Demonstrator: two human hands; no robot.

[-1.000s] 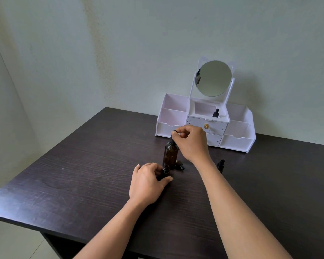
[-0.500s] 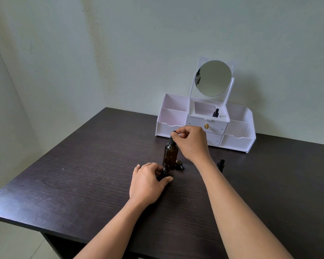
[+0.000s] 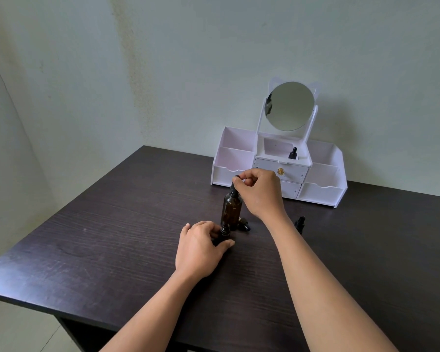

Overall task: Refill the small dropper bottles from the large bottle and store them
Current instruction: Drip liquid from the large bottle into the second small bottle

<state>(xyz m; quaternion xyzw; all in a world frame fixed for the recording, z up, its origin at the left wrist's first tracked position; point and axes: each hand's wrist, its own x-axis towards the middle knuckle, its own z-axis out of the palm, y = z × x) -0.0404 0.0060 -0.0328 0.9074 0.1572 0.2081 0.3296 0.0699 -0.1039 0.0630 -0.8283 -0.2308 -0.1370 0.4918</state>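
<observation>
A large amber bottle (image 3: 231,210) stands upright mid-table. My right hand (image 3: 261,193) pinches the black dropper cap (image 3: 234,186) at its top. Just in front, my left hand (image 3: 201,246) wraps a small dark dropper bottle (image 3: 224,231) standing on the table; only its neck shows. A small black cap or dropper (image 3: 244,223) lies behind the big bottle. Another small dropper bottle (image 3: 300,223) stands to the right of my right forearm. One more small bottle (image 3: 293,153) sits in the top middle tray of the white organizer (image 3: 323,191).
The white organizer with a round mirror (image 3: 289,105) stands at the back of the dark wooden table (image 3: 127,237), against the wall. Its side compartments hold nothing visible. The table's left and front edges drop to the floor.
Almost nothing moved; my right hand's fingers shifted slightly on the large bottle's dropper cap. My left hand stays around the small bottle.
</observation>
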